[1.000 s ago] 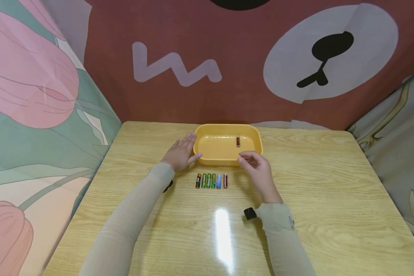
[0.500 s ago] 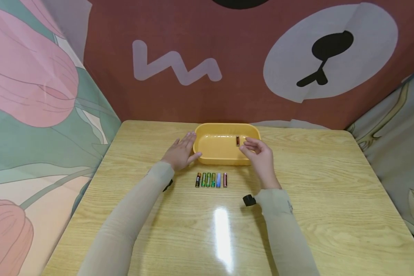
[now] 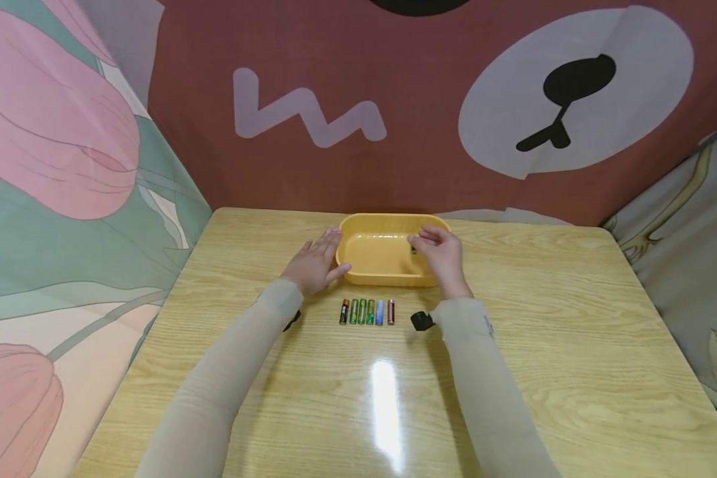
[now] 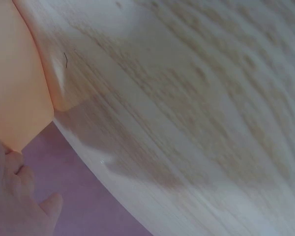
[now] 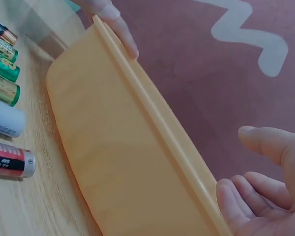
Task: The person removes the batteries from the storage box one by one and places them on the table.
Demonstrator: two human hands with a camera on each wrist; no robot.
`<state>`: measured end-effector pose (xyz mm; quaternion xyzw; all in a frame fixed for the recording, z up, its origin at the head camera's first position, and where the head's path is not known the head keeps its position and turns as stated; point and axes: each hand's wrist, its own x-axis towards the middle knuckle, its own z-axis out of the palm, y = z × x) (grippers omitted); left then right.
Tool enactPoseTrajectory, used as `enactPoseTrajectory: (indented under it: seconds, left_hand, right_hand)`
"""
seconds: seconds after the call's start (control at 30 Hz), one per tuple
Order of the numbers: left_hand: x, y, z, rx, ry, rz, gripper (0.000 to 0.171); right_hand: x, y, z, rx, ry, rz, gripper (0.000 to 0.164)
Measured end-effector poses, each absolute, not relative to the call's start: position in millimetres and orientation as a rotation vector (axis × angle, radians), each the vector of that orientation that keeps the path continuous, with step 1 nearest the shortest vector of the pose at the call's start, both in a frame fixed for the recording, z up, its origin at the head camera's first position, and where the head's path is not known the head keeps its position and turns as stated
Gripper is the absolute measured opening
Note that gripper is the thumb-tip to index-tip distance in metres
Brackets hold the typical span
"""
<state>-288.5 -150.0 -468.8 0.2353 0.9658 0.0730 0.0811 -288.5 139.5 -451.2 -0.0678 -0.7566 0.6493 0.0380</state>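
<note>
A yellow plastic basin (image 3: 367, 280) stands near the back edge of the table. My left hand (image 3: 313, 265) rests against its left end, fingers straight, thumb at the front rim. Over the basin's right part is my right hand (image 3: 444, 255), thumb and fingers apart and loosely bent in the right wrist view, with nothing seen between them. Just under its fingertips, a small dark battery (image 3: 413, 250) lies in the basin, mostly hidden by the hand. In front of the basin several batteries lie in a row, from a black-and-copper battery (image 3: 344, 312) to a dark red battery (image 3: 391, 312).
Green batteries (image 3: 362, 312) and a pale blue battery (image 3: 380, 313) fill the middle of the row. The wooden table (image 3: 573, 332) meets a printed cloth (image 3: 311, 179) right behind the basin. A bright light reflection (image 3: 387, 411) lies on the tabletop.
My right hand has moved forward from the basin's front right rim to over its inside, covering most of the battery there. The left hand and the row of batteries have stayed put.
</note>
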Motion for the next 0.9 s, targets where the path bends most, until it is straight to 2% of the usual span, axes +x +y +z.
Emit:
enactPoseTrajectory:
  seconds: [0.27,0.57,0.9]
  left_hand:
    - [-288.6,-150.9,-468.9,0.693,2.884,0.221,0.086]
    - [-288.9,-151.8,-469.7,0.712,2.897,0.211,0.086]
    - [-290.7,-151.6,-472.0,0.714,2.893,0.234,0.087]
  right_hand:
    - [-302.4,135.6,-454.5,-0.299,-2.396,1.978,0.057]
    - [-316.9,136.1,-461.3,-0.274,-2.559,1.881,0.062]
    - [-331.1,137.9,-469.6,-0.203,-2.697,1.773,0.061]
